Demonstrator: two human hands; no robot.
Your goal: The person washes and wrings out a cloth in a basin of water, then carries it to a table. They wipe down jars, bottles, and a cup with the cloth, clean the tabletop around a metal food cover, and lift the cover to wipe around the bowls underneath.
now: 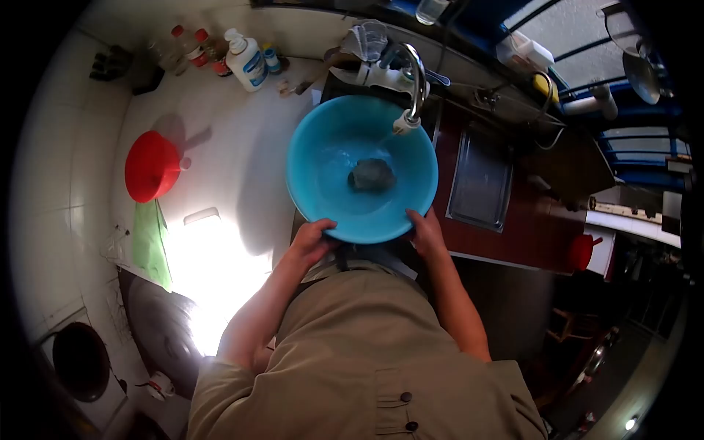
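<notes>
A round blue basin (315,169) is below a curved metal faucet (419,81), whose spout end hangs over the basin's upper right part. Inside lies a dark grey lump, perhaps a cloth (372,175), near the middle of the bottom. My left hand (314,242) grips the basin's near rim on the left, thumb over the edge. On the right of the same rim, my right hand (425,232) holds on with its thumb on top. The undersides of the fingers are hidden by the basin.
Left on the white counter (242,139) are a red bowl (150,167), a green cloth (151,242) and a white pump bottle (246,62). Right of the basin, a metal tray (480,180) rests on a dark red surface (477,246). A wok (79,361) is at lower left.
</notes>
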